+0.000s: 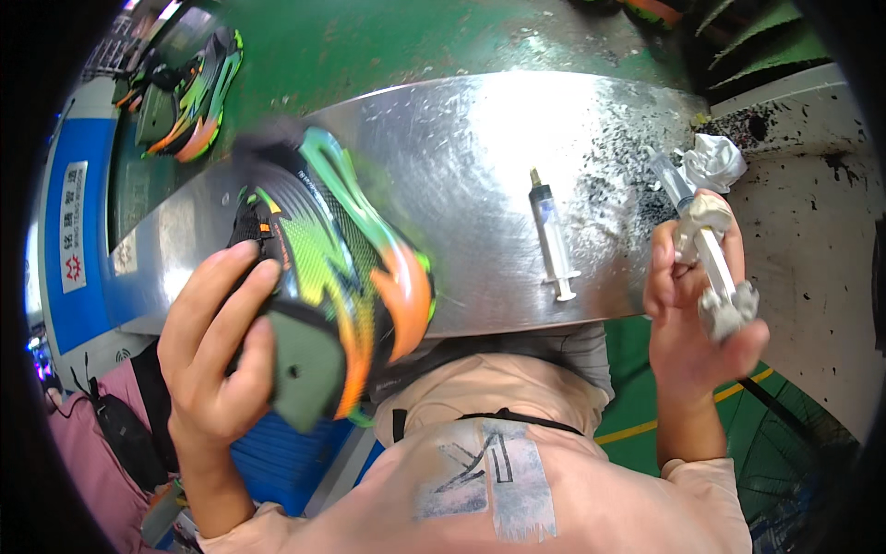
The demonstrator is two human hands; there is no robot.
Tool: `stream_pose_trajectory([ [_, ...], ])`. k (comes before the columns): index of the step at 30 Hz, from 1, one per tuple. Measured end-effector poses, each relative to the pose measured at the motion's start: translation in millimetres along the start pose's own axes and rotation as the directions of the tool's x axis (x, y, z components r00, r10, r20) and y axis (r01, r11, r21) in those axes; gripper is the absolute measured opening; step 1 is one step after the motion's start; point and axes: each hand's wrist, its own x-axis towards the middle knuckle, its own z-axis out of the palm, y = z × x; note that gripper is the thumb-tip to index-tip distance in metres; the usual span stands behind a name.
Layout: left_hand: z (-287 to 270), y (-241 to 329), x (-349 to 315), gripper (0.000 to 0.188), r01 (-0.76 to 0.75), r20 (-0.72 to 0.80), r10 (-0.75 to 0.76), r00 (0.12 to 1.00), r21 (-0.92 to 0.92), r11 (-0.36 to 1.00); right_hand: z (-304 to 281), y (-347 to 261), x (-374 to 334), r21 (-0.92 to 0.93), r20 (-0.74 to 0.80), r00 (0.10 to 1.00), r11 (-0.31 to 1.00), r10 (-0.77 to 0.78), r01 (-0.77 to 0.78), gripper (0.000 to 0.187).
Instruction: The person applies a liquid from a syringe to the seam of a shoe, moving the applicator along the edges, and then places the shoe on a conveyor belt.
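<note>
In my left hand [212, 355] is a sneaker [318, 268] in black, neon green and orange, its fingers closed around the dark collar side. The shoe is tilted above the metal plate's left part, slightly blurred. My right hand [683, 319] grips a syringe [672, 183], its tip pointing away from me over the plate's right end. Whitish wrapping is bunched around its finger flange and plunger end. Between the hands, a second syringe [551, 238] with a dark-collared, yellowish tip lies on the plate. Just beyond the held syringe sits a crumpled white tissue [715, 162].
The shiny metal plate [434, 120] has black residue spots at its right. Behind it runs a green surface [369, 46], carrying another sneaker [196, 102] at far left. A stained pale panel [794, 222] borders the right side. A person's pink sleeve [92, 434] shows at left.
</note>
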Motion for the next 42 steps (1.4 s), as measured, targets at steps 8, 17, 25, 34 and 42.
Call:
stream_pose_trajectory([
  [8,53,12,-89,0.021,0.171,-0.179,-0.179,0.967,-0.064,0.983,34,19,-16,-0.175,0.172,0.982,0.979,-0.073,0.103,0.100],
  [17,57,12,-93,0.017,0.175,-0.227,-0.190,0.955,-0.083,0.981,120,49,-26,-0.161,0.393,0.915,0.986,0.094,-0.033,0.100],
  [25,54,9,-86,0.019,0.141,-0.229,-0.162,0.960,-0.106,0.984,131,52,-29,-0.248,0.348,0.933,0.969,0.090,-0.001,0.099],
  [34,82,14,-112,0.023,0.221,-0.314,-0.245,0.917,-0.113,0.969,77,28,10,-0.383,0.301,0.934,0.873,-0.191,0.302,0.118],
  [42,101,16,-122,0.026,0.258,-0.341,-0.295,0.893,-0.148,0.955,5,5,24,-0.580,0.167,0.986,0.806,-0.025,0.118,0.110],
])
